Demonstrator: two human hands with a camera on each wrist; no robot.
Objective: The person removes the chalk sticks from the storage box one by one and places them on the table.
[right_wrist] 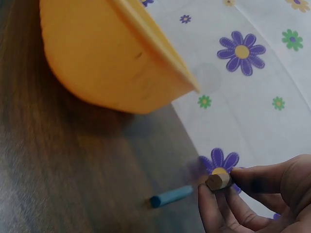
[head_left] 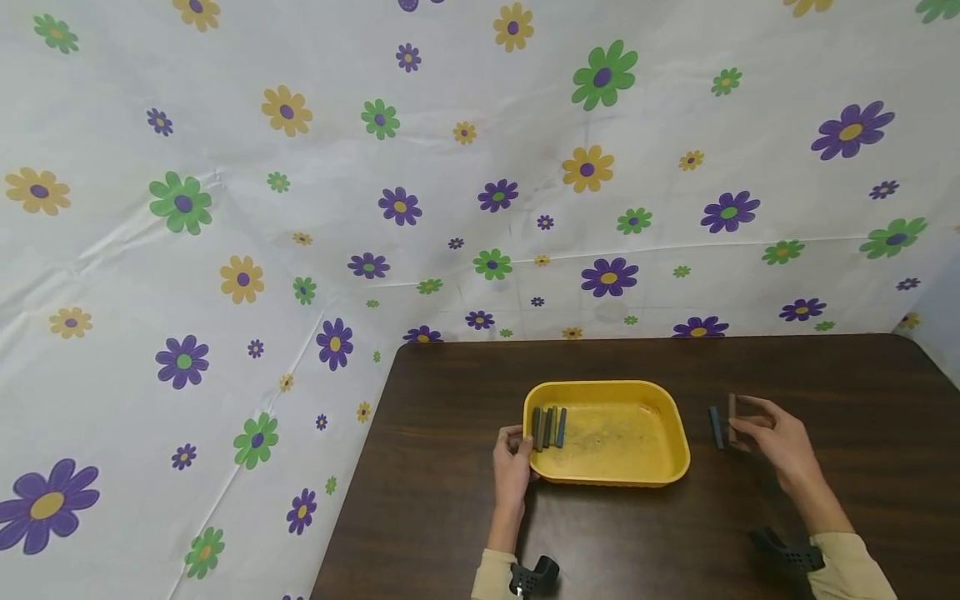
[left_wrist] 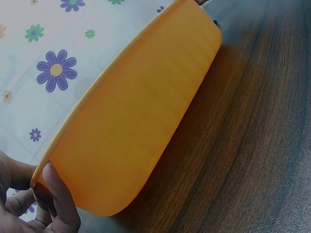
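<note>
Head view: how many sticks [head_left: 547, 429]?
—Seven; five inside one yellow tray [head_left: 615, 437], left hand [head_left: 512, 471] clamped on its left side; one brown stick [head_left: 732, 408] pinched by right hand [head_left: 782, 443]; one blue stick [head_left: 716, 427] beside it on the surface [head_left: 450, 392].

We hold our left hand [head_left: 512, 468] forward with its digits bent into a grip, the left forearm [head_left: 505, 527] running nearly straight ahead. Our right hand [head_left: 780, 442], well apart from it, pinches between thumb and fingertips, the right forearm [head_left: 819, 506] slanting forward and inward from the right.
</note>
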